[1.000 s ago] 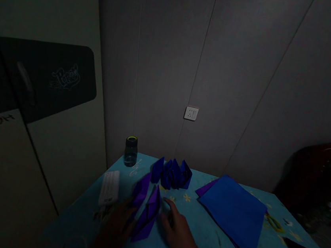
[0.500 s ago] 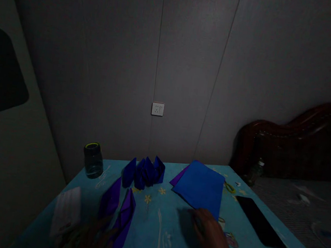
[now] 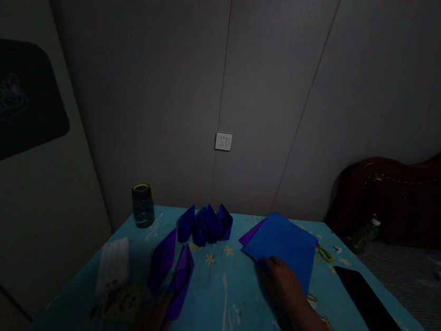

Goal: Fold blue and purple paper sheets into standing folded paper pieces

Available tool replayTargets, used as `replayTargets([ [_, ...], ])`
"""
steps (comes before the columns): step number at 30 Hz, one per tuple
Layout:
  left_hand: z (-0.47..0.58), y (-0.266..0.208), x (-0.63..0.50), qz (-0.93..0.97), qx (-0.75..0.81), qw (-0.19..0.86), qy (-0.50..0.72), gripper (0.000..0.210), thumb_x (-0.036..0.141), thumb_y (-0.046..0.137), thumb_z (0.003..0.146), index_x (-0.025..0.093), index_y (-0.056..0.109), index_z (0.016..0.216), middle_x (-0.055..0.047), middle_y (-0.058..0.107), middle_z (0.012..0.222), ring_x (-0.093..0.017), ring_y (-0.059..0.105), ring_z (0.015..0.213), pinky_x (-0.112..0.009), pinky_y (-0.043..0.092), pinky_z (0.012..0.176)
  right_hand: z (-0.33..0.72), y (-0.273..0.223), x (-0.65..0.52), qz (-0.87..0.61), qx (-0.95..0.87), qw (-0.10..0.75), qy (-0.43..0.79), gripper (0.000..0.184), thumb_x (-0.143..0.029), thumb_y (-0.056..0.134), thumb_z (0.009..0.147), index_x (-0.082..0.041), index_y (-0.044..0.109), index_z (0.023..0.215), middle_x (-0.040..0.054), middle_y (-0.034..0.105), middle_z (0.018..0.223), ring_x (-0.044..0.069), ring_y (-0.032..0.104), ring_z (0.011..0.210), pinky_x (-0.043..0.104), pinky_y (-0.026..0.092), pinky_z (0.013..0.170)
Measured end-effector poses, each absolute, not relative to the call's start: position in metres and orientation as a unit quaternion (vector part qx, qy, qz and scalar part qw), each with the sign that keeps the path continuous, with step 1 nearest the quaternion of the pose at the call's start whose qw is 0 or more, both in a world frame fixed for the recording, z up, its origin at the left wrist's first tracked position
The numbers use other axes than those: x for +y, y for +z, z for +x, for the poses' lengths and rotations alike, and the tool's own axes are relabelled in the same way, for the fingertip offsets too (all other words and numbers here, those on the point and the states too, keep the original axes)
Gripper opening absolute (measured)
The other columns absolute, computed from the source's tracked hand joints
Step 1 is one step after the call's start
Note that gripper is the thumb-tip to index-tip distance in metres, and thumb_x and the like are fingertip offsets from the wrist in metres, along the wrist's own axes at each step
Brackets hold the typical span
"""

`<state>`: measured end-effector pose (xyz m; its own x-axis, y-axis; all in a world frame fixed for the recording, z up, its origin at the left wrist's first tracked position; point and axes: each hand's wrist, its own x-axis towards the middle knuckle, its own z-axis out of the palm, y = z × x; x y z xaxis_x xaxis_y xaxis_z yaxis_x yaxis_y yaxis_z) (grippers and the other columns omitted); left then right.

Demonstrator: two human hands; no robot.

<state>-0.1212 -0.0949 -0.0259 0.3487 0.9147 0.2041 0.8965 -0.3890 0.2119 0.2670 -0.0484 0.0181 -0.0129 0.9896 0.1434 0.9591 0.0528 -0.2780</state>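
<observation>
My right hand [image 3: 282,281] reaches over the near edge of a blue paper sheet [image 3: 285,244], its fingers extended and touching or just above it. A purple sheet [image 3: 251,233] peeks out from beneath on the left. Low in the picture, dark and partly cut off, my left hand [image 3: 149,322] has its fingers stretched out beside a folded purple paper piece [image 3: 180,283]; whether they touch is hard to see. Another folded purple piece [image 3: 163,257] stands just left of that one. Farther back, several folded dark blue paper pieces [image 3: 205,226] stand in a cluster.
A flowered blue cloth [image 3: 205,302] covers the table. On it are a dark bottle [image 3: 143,207], a pale mask-like item [image 3: 113,265], yellow-green scissor handles [image 3: 325,253] and a black phone-like slab [image 3: 372,305]. A clear bottle [image 3: 367,235] stands beyond the right edge, by the bed.
My right hand has moved forward onto the blue sheet's near edge. My left hand stays low by the purple pieces. The whole view has shifted, with things appearing farther right.
</observation>
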Motion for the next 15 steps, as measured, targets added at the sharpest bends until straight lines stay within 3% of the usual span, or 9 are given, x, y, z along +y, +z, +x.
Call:
replayTargets([
  [7, -0.123, -0.04, -0.1, 0.833, 0.519, -0.086, 0.173, 0.053, 0.003, 0.045, 0.082, 0.026, 0.066, 0.124, -0.004, 0.074, 0.117, -0.02, 0.071, 0.104, -0.026, 0.056, 0.086, 0.277, 0.009, -0.042, -0.688, -0.715, 0.103, 0.066, 0.041, -0.02, 0.046, 0.092, -0.017, 0.066, 0.128, 0.0144, 0.07, 0.122, 0.03, 0.067, 0.108, 0.037, 0.05, 0.092],
  [15, -0.106, -0.039, -0.1, 0.836, 0.467, -0.217, 0.189, 0.058, -0.007, 0.044, 0.077, 0.024, 0.066, 0.12, -0.004, 0.075, 0.105, -0.018, 0.071, 0.091, -0.023, 0.055, 0.08, 0.271, 0.018, -0.042, -0.694, -0.714, 0.076, 0.05, 0.041, -0.015, 0.045, 0.091, -0.018, 0.067, 0.126, 0.0136, 0.071, 0.12, 0.029, 0.069, 0.106, 0.034, 0.052, 0.089],
])
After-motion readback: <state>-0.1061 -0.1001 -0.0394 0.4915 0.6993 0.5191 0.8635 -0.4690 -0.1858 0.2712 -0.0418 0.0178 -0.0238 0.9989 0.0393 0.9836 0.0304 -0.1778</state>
